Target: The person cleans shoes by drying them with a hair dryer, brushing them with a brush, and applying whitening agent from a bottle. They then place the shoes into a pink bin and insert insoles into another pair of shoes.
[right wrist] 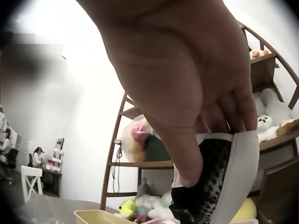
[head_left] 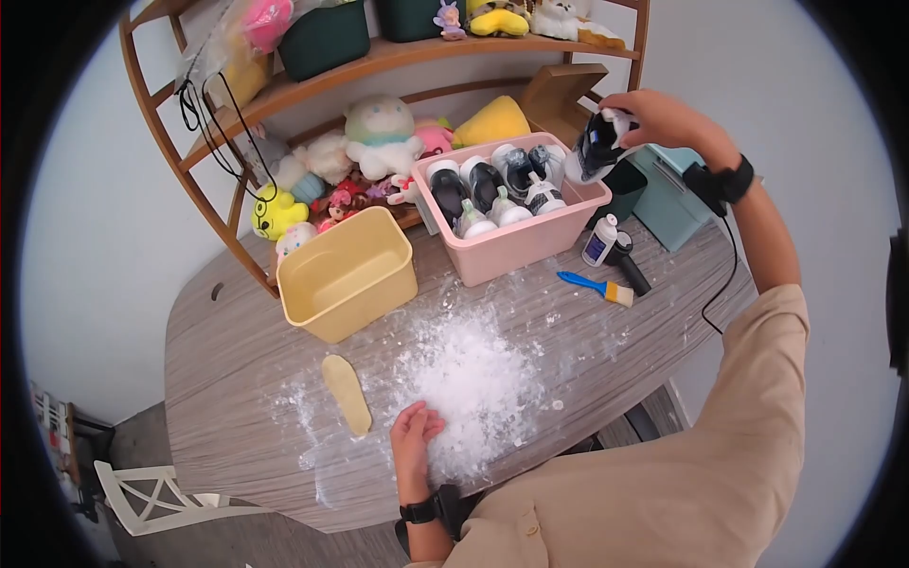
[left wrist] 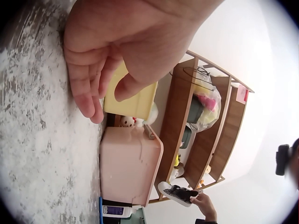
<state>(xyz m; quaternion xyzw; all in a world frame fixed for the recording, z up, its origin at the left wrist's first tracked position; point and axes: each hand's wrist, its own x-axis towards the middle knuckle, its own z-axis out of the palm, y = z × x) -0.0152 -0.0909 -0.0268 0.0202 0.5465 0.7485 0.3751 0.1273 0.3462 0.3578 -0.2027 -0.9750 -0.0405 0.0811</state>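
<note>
My right hand (head_left: pixel 663 118) grips a black-and-white sneaker (head_left: pixel 598 147) by its upper, raised over the right end of a pink bin (head_left: pixel 516 254). In the right wrist view the thumb presses on the dark perforated upper of the shoe (right wrist: pixel 210 182) and the fingers lie over its far side. Several black-and-white shoes (head_left: pixel 486 185) stand packed inside the pink bin. My left hand (head_left: pixel 414 435) holds nothing; its fingers are loosely bent beside a spread of white powder (head_left: pixel 469 379) on the table. Left of that hand lies a beige insole (head_left: pixel 347 393).
A yellow bin (head_left: pixel 367 301) stands left of the pink one. To the right are a white bottle (head_left: pixel 600 241), a black-handled tool (head_left: pixel 632 270), a blue-handled brush (head_left: pixel 597 287) and a teal box (head_left: pixel 672 199). Behind rises a wooden shelf (head_left: pixel 350 68) with plush toys.
</note>
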